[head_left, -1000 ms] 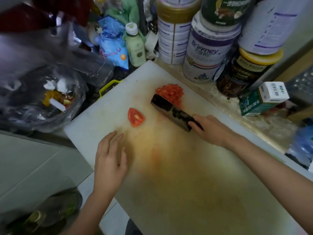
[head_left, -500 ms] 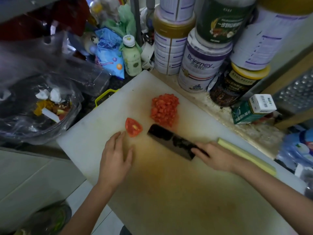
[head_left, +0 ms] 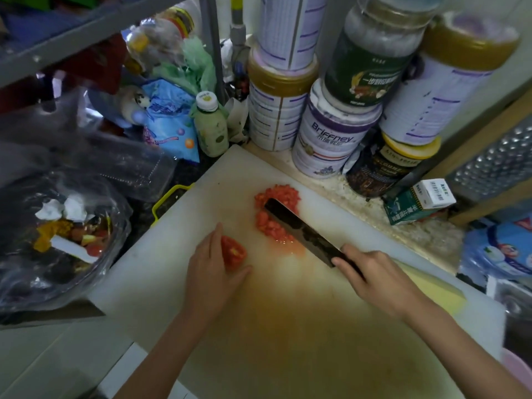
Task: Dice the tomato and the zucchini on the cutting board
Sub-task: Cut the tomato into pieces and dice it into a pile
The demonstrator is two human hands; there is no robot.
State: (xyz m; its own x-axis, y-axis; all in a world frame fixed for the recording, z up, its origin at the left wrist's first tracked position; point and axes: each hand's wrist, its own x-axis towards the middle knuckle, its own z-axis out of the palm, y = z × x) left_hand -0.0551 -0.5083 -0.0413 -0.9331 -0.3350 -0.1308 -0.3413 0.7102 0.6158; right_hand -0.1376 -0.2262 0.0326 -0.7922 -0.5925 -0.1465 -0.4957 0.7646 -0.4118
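One tomato wedge (head_left: 234,253) between left fingers (head_left: 211,246) and thumb, held; right fingers (head_left: 355,256) grip knife (head_left: 299,226).

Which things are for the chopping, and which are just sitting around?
For the chopping:
cutting board
knife, gripped by the right hand
diced tomato
tomato piece, held by the left hand
zucchini strip

Just sitting around:
stacked tins
green bottle
small carton
bag of scraps
metal grater
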